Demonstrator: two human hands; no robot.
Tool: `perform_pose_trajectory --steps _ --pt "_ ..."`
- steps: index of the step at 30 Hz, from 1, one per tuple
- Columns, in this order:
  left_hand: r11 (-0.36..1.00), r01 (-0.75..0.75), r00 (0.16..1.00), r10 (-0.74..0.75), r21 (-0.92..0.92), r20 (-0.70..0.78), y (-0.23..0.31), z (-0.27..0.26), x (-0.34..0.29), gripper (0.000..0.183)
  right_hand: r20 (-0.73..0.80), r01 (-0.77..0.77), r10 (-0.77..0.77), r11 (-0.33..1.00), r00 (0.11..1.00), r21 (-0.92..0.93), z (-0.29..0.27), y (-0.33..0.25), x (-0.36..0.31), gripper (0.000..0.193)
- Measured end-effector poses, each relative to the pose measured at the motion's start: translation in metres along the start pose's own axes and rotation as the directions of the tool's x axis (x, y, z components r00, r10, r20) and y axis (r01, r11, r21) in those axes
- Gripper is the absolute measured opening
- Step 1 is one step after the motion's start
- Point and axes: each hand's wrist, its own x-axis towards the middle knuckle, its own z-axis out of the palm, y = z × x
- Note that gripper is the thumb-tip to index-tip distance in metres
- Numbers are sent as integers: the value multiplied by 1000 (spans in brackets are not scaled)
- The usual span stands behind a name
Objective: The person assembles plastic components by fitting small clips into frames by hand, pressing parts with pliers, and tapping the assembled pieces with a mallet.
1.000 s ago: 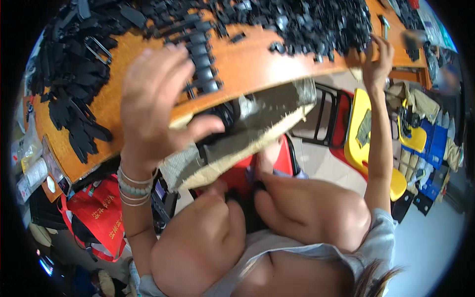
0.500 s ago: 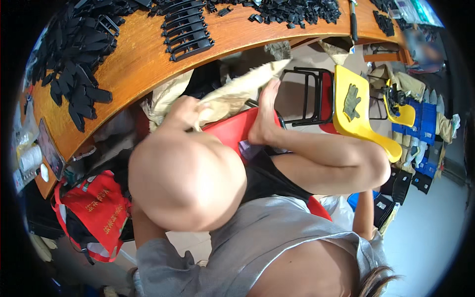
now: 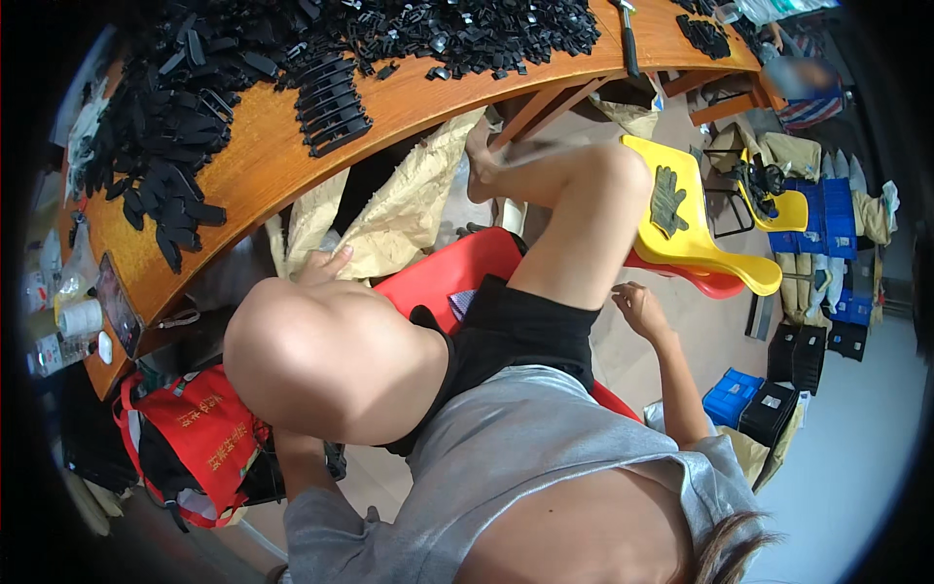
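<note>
Left hand (image 3: pixel 326 267) touches the tan sack (image 3: pixel 404 209) below the table (image 3: pixel 268 136), perhaps steadying it, its grip unclear behind the knee (image 3: pixel 277 326); right hand (image 3: pixel 642 310), loosely curled, looks empty.

Crumpled paper-like sack (image 3: pixel 413 206) (matt, rough), faintly glossy wooden table (image 3: pixel 255 156), smooth yellow plastic chair (image 3: pixel 702 243), cloth glove (image 3: pixel 667 202)

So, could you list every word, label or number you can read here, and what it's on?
Red bag: two lines of yellow characters, which I won't copy out.
Black box at lower right: a pale label, too small to read.
Plastic packaging at far left: too small and blurred.
</note>
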Motion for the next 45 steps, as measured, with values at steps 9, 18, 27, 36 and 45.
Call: perform_pose_trajectory --steps 9,18,27,36,45 --pt "979 102 973 -136 -179 -187 -33 -31 -38 35 -181 384 -374 923 910 23 -20 -72 48 14" --pt "895 246 781 -410 -371 -472 -67 -45 -170 36 -500 853 -733 521 462 24 -17 -181 99 21" --pt "834 201 610 -517 -515 -600 -66 -44 -294 38 -315 842 -830 521 461 -142 37 -191 127 16" --pt "770 -7 564 -524 -638 -638 -112 -118 -192 40 -409 808 -748 588 523 -41 28 -203 123 30" --pt "952 129 442 -305 -277 -843 -137 -130 -175 23 -294 846 -840 512 456 -151 18 -269 116 52"
